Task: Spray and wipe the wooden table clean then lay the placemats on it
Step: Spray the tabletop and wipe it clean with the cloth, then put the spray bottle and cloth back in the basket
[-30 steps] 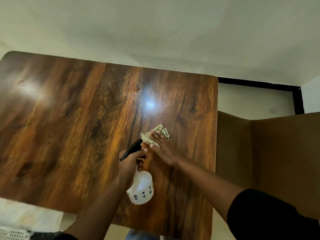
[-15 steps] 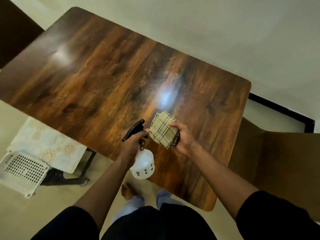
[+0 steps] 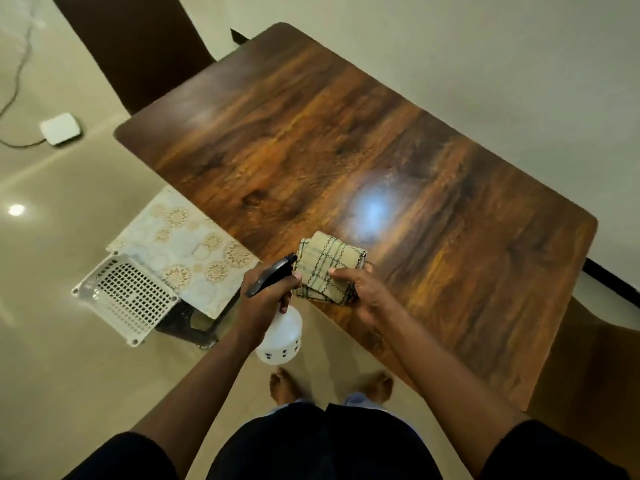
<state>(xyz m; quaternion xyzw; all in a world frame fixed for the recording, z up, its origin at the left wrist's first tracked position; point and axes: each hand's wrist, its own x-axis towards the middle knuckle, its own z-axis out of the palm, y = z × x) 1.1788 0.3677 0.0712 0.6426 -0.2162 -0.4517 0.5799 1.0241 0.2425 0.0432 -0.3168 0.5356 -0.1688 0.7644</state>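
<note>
The wooden table [image 3: 346,150] runs from upper left to lower right, its glossy top reflecting a lamp. My left hand [image 3: 263,303] grips a white spray bottle [image 3: 281,341] with a black trigger head, held at the table's near edge. My right hand [image 3: 363,292] holds a folded beige checked cloth [image 3: 325,268] just above the table's near edge, beside the bottle's nozzle. Cream placemats with gold round motifs [image 3: 183,247] lie on a low stand left of the table, partly tucked under its edge.
A white perforated tray [image 3: 128,299] rests against the placemats on a dark stand. A brown chair [image 3: 138,46] stands at the table's far end, another brown seat [image 3: 595,358] at the right. A small white box with a cable [image 3: 60,128] lies on the floor. My bare feet [image 3: 287,386] are below.
The view has tilted down and left, showing the placemats, tray and my feet. My right hand lifted the cloth off the table and now holds it next to the bottle.
</note>
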